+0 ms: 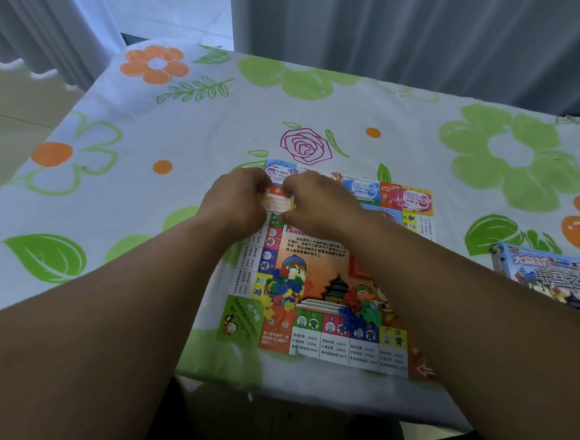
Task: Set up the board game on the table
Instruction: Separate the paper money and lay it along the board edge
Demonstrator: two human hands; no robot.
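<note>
Both arms are bare along their whole visible length. The left forearm [122,294] and the right forearm [463,318] look smooth, very broad where they are nearest the wide lens and tapering steadily toward the wrists. The left hand [238,199] and the right hand [317,204] show mostly their backs, with rounded knuckles and soft creases where wrist meets hand. Low between the two arms lies dark fabric [284,432], black or close to it, plain and unpatterned; which garment it belongs to cannot be told.
</note>
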